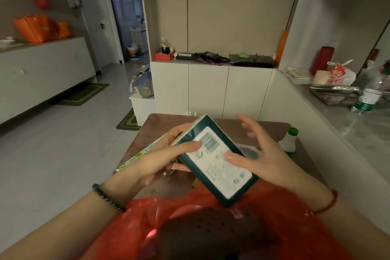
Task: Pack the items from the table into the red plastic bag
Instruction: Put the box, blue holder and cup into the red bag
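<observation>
A dark green box with a white label (215, 160) is tilted above the open mouth of the red plastic bag (190, 217), which lies at the near edge of the small brown table (272, 126). My left hand (166, 156) grips the box's left side, thumb on the label. My right hand (261, 154) touches the label with its thumb; its other fingers are spread apart behind the box. Something dark lies inside the bag. A white bottle with a green cap (289, 139) stands at the table's right. A long green-and-white pack (137, 156) lies at the left, partly under my left hand.
White cabinets (211, 88) stand behind the table, a shelf above them holding small items. A grey counter (358, 124) on the right carries a tray, a plastic bottle and a bag. Green mats (128, 121) lie on the tiled floor to the left.
</observation>
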`<state>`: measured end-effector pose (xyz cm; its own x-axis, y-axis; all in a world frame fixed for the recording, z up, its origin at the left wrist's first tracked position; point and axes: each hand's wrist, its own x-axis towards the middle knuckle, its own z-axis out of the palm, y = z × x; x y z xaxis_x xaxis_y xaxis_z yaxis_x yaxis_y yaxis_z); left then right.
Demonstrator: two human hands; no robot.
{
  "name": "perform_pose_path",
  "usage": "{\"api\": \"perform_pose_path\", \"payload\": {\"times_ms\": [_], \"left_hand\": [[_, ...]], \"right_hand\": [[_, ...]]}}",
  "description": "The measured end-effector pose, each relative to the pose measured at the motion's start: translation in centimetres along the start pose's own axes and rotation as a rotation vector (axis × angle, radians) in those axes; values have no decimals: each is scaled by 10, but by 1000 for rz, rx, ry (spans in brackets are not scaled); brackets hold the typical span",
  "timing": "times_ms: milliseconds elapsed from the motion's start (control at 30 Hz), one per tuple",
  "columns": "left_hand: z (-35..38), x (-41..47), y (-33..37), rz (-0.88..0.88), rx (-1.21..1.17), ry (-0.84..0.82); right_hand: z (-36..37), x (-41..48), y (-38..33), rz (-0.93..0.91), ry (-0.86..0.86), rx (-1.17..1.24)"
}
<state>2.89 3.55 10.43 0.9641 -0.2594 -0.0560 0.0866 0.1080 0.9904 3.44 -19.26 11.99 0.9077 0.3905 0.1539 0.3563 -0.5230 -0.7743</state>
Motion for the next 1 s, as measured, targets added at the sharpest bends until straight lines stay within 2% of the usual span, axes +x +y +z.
{"api": "perform_pose_path", "payload": {"times_ms": [67,133,200,300,367,400,500,567,667,833,1000], "left_hand": [[10,-23,3,29,66,-60],[17,-44,2,53,133,-67],[18,-59,0,111,364,-125],[3,-75,-11,53,1105,-199],[-9,-79,-17,19,1499,-135],[-13,-80,-15,29,1535,-55],[-23,-78,-6,73,1248,161],[-26,-78,1,102,1090,198],[-25,-82,1,97,1011,187],[-30,-79,1,100,980,261],[-33,-77,2,97,980,197]], "right_hand": [[-4,-21,-9,86,-226,169],[-4,-44,-14,26,-268,217],[-1,-62,-17,-75,-129,242],[7,-88,-20,-226,200,198],[18,-107,-21,-348,276,30],[28,-116,-20,-390,246,-90],[61,-137,-11,-507,60,-560],[79,-144,1,-467,-139,-764],[89,-151,27,-247,-362,-665],[74,-158,54,-149,-437,-674],[64,-149,47,-54,-551,-795]]}}
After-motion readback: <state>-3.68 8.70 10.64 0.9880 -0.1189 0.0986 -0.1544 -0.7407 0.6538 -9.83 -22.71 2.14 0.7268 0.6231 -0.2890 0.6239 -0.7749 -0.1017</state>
